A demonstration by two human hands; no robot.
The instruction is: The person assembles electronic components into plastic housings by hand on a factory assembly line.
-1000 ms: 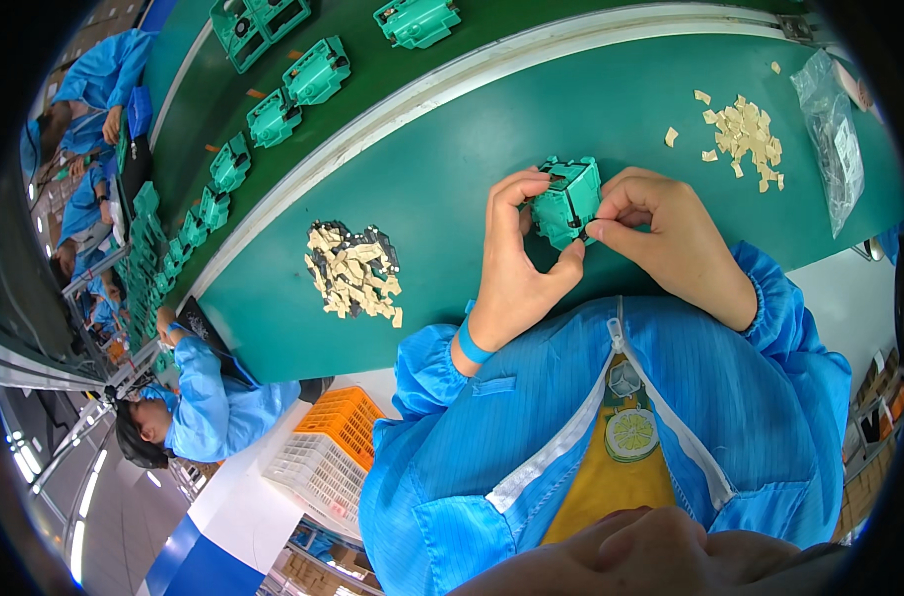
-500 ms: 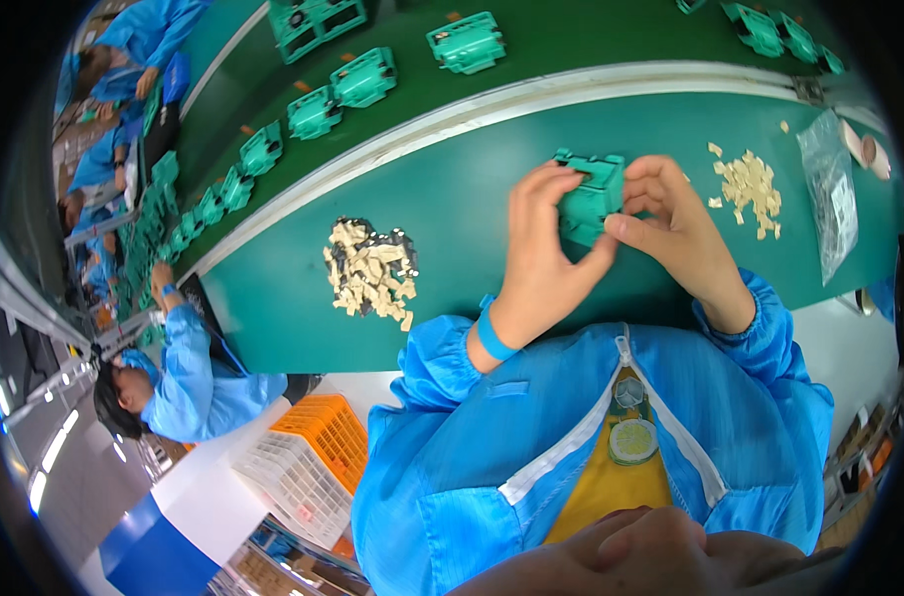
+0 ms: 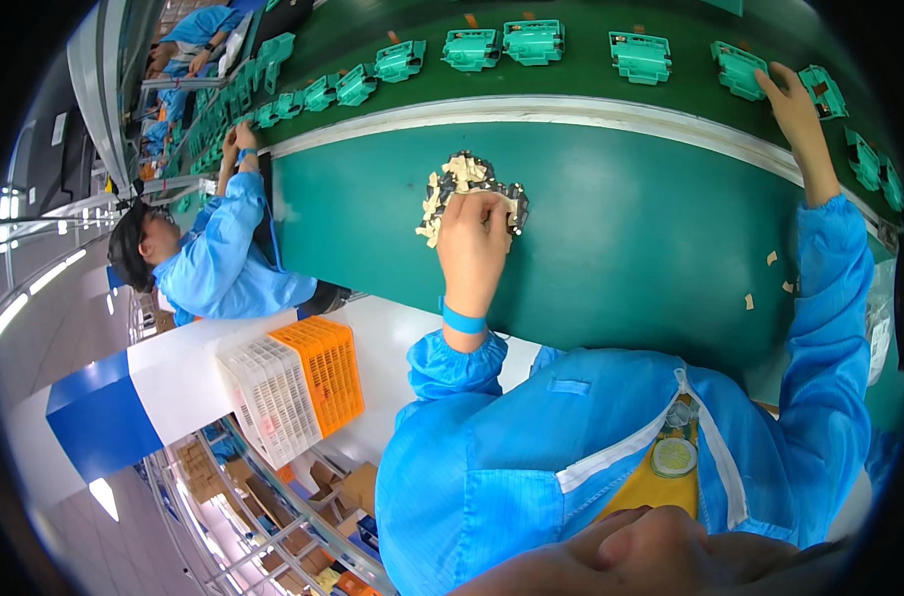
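My left hand [image 3: 474, 243] is over a heap of small cream and black parts [image 3: 464, 174] on the green table. Its fingers are bent and pressed together at the heap, and whatever they pinch is hidden. My right hand [image 3: 797, 111] reaches out over the dark green belt at the far right. Its thumb and forefinger are apart, the fingertips at the right edge of a green plastic housing [image 3: 738, 72]. Just right of that hand lies another green housing [image 3: 822, 92].
More green housings [image 3: 534, 43] line the belt [image 3: 591, 89], behind a pale metal rail [image 3: 571, 107]. Loose cream pieces [image 3: 749, 302] lie near my right sleeve, beside a clear plastic bag [image 3: 881, 318]. At left, a co-worker [image 3: 218, 243] reaches to the belt; crates [image 3: 328, 372] stand below.
The green housing that both hands held is no longer between them. My left hand has gone left to the heap, my right hand out to the belt. The whole view has turned.
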